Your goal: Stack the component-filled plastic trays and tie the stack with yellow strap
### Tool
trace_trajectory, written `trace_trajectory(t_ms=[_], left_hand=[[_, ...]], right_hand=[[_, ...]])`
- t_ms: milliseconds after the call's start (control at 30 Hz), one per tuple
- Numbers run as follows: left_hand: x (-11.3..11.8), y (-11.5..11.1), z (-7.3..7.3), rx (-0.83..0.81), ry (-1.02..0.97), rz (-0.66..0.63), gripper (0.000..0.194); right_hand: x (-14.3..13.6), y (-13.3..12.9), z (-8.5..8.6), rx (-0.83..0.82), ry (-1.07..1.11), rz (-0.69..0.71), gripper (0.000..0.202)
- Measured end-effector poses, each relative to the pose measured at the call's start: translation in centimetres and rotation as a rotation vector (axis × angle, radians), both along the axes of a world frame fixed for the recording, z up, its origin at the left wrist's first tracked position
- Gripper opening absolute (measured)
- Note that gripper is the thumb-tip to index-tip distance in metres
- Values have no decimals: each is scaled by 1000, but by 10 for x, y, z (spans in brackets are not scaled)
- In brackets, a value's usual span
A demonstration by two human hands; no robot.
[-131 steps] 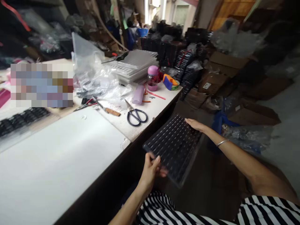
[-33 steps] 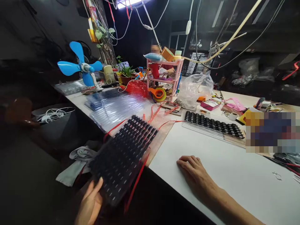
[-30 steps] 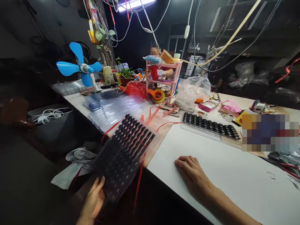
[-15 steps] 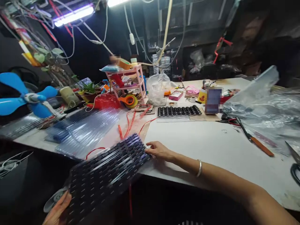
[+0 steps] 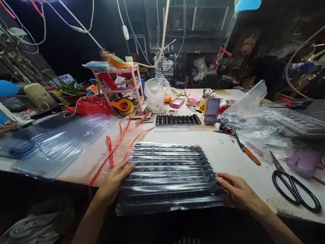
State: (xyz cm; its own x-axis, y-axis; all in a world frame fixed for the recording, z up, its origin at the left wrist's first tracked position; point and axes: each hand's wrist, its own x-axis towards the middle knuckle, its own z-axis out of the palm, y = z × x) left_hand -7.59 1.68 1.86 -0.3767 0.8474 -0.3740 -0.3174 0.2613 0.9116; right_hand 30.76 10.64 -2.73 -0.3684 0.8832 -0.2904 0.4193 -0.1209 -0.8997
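A flat pack of shiny clear tubes with rows of dark pieces inside (image 5: 170,176) lies level in front of me, its near part reaching past the table's front edge. My left hand (image 5: 115,178) is closed on its left side. My right hand (image 5: 235,189) grips the opposite side, fingertips at the edge and part of the fingers hidden. Farther back, a black block of small pieces in rows (image 5: 177,119) rests on the table, with thin clear strips along its near side.
Red plastic ribbon (image 5: 111,157) trails on the table (image 5: 225,161) to the left, beside a stack of clear tubes (image 5: 66,140). At right lie black-handled scissors (image 5: 296,189), an orange-handled tool (image 5: 250,155) and crumpled clear plastic (image 5: 274,118). A pink rack (image 5: 122,89) stands behind.
The tilted pack has come up from the lower left to the middle and levelled out. My left hand rose with it; my right hand still holds its right side. The camera view turned right.
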Motion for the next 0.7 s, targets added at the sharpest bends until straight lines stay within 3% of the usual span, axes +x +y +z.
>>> trace_trajectory(t_ms=[100, 167, 267, 400, 467, 600, 700], left_hand=[[21, 35, -8, 15, 315, -262, 36], [22, 50, -12, 14, 531, -292, 28], [12, 69, -17, -13, 688, -157, 25], [-14, 92, -23, -45, 864, 139, 33], [-30, 100, -26, -72, 912, 233, 27], [-69, 88, -30, -175, 897, 354, 8], [-108, 38, -28, -255, 835, 553, 17]], right_hand=[[24, 3, -4, 231, -358, -129, 67], [30, 4, -3, 290, -597, -130, 75], [34, 7, -3, 329, -732, -110, 77], [34, 11, -8, 424, -517, -177, 66], [35, 11, -12, 458, -467, -256, 66], [47, 9, -24, 430, -401, -289, 64], [63, 12, -38, 475, -416, -217, 57]])
